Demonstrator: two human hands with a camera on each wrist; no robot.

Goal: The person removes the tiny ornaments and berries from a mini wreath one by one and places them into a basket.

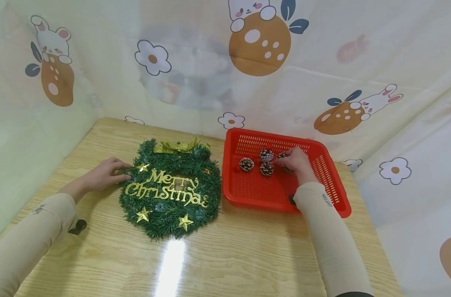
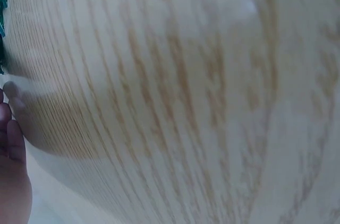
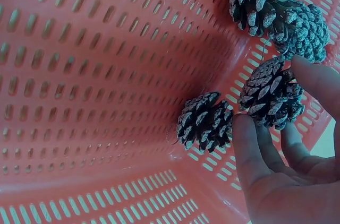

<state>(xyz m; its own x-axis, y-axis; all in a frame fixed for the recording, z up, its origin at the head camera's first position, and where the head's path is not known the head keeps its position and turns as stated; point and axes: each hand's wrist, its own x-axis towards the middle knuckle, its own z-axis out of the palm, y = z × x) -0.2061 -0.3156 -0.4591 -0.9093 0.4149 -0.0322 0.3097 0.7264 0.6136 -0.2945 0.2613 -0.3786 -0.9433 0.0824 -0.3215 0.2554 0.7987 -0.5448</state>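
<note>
A green Christmas wreath with gold "Merry Christmas" lettering, gold stars and a gold bow lies flat on the table. At its left edge is my left hand, fingertips near or against the greenery; exact contact is unclear. Inside the red basket, my right hand pinches a white-tipped pine cone between thumb and fingers. Beside that cone lies another pine cone, and two more cones sit behind it. One pine cone rests apart on the left of the basket floor.
The wooden table carries the wreath on the left and the basket on the right, close side by side. A patterned curtain hangs behind and along both sides. Perforated basket walls rise around the right hand.
</note>
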